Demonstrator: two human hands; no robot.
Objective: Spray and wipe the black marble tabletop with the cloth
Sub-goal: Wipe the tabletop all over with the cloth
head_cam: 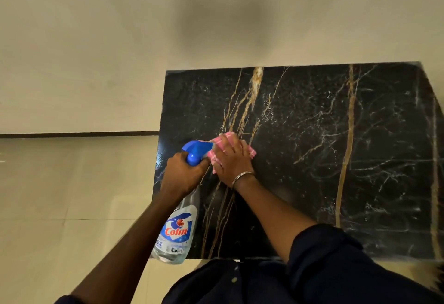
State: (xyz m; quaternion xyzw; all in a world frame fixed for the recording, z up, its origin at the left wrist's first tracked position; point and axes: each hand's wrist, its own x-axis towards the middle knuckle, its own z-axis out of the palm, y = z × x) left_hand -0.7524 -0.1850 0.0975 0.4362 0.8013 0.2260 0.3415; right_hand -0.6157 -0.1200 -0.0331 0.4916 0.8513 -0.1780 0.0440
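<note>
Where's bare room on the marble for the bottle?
Bare tabletop right of the cloth to the right edge, and beyond it toward the wall. Crowded at left edge: left hand gripping spray bottle, right hand on cloth.

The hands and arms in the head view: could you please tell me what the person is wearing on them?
No gloves on either one. The left hand shows no jewellery; the right hand has a thin silver-coloured bangle at its wrist. The dark navy right sleeve ends near the elbow; the left sleeve, equally dark, shows only at the bottom edge.
</note>
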